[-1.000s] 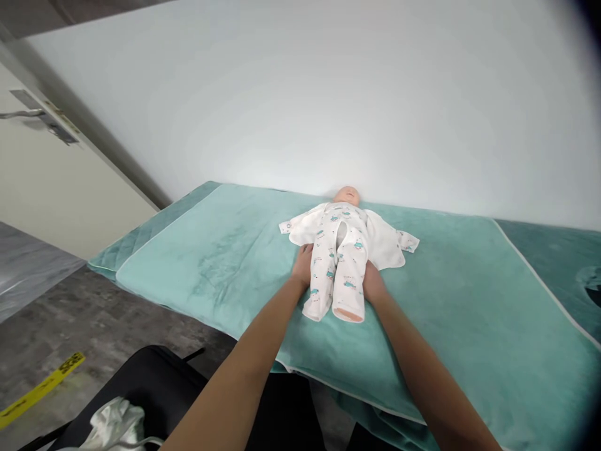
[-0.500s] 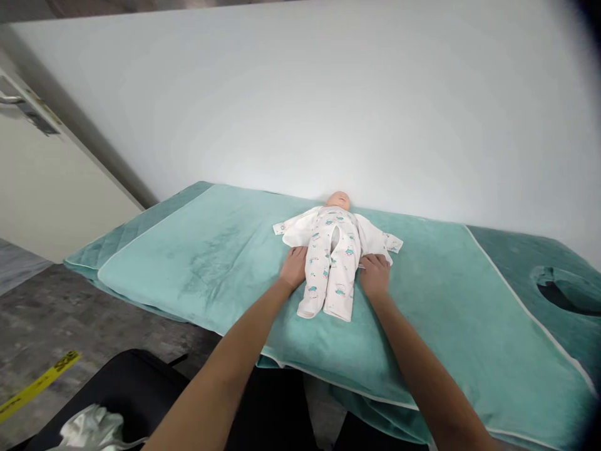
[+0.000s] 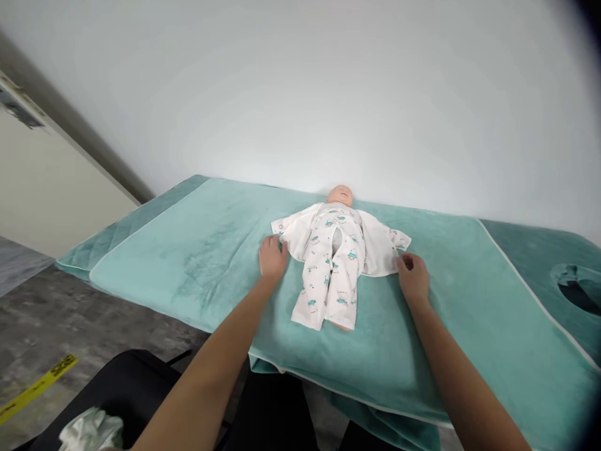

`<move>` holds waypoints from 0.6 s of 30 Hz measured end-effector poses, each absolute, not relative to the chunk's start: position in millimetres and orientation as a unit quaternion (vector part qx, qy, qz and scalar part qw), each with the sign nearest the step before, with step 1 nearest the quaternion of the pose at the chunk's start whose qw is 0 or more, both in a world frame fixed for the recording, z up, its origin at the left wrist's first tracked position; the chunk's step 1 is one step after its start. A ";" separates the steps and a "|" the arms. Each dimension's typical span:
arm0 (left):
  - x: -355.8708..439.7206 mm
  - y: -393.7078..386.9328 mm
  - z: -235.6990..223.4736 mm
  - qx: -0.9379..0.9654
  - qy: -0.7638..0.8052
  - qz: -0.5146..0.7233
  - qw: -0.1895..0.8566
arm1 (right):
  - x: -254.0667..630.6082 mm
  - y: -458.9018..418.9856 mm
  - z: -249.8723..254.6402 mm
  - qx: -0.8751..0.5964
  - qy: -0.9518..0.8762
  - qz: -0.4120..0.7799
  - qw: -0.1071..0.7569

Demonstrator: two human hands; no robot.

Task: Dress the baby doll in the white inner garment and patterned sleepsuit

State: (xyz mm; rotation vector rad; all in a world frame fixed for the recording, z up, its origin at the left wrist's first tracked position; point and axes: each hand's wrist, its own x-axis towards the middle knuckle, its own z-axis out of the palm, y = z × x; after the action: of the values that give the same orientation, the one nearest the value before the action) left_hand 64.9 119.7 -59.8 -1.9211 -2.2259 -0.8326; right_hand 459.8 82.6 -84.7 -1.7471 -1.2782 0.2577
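Observation:
A baby doll [image 3: 340,195] lies on its back, its head toward the wall. White baby clothes [image 3: 328,275] with a small teal print cover its body and legs, and the sleeves reach out to both sides. Plain white flaps are spread beside the torso. My left hand [image 3: 273,257] is closed at the outer edge of the left flap, just below the sleeve cuff. At the lower outer corner of the right flap, my right hand [image 3: 413,275] pinches the cloth between thumb and fingers.
The doll rests on a padded bed with a teal cover [image 3: 211,250], set against a white wall [image 3: 300,94]. A face hole [image 3: 582,294] is at the bed's right end. To the left are a door [image 3: 56,175] and a black chair [image 3: 136,382] holding crumpled cloth [image 3: 91,431].
Both hands have moved outward from beside the doll's legs, the left one also slightly up. The right flap is now spread wider and flatter. The view has shifted slightly.

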 end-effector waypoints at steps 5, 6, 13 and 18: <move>67.7 136.2 -72.8 -0.610 -0.750 -0.250 0.056 | 466.7 99.4 -78.8 -0.742 -0.496 0.168 0.418; 68.3 136.3 -73.8 -0.611 -0.749 -0.248 0.059 | 467.0 103.1 -74.1 -0.744 -0.486 0.192 0.416; 70.2 132.4 -69.4 -0.608 -0.747 -0.257 0.080 | 420.2 119.9 11.8 -0.559 -0.422 0.504 0.505; 70.0 133.2 -70.9 -0.607 -0.747 -0.255 0.088 | 337.1 94.0 54.5 -0.534 -0.598 0.399 0.445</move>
State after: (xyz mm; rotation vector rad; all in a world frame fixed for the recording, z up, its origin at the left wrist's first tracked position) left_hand 70.0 133.2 -70.9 -1.8076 -2.2237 -0.7599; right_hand 337.1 94.0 54.5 -1.3223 -1.4828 0.9892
